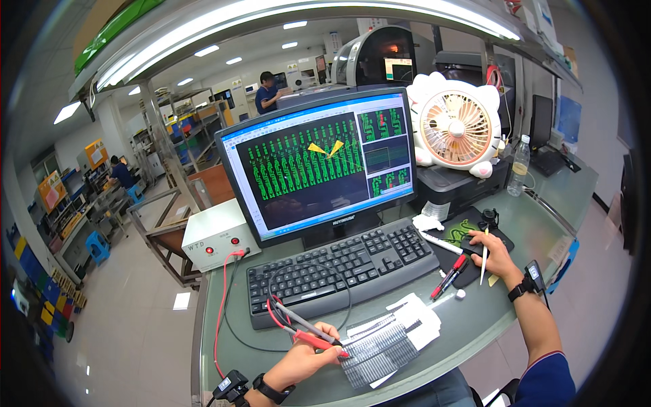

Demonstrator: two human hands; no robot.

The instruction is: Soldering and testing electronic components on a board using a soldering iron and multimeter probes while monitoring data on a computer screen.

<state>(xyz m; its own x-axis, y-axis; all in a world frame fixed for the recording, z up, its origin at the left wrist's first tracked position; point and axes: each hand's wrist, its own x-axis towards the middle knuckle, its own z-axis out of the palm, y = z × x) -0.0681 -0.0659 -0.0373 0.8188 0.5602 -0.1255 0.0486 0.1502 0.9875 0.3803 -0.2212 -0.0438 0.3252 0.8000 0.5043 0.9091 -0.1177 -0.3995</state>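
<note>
While our left hand [302, 359] pinches the red and grey test probes [305, 330] closed in its fingers, tips rest on the strip of small parts [380, 349] lying on white paper [417, 315] near the desk's front edge. Our right hand [491, 254] curls over the black mouse [472, 244] w/ a white pen [485, 258] between fingers, on the mouse pad [468, 234] twd the right edge. Keyboard [339, 264] & monitor [319, 163] sit behind, mid-desk.

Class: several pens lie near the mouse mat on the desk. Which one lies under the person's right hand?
The white pen: it runs almost upright in the picture beneath the fingers of the right hand. The red-and-black pen lies slanted to its left, untouched.
</note>
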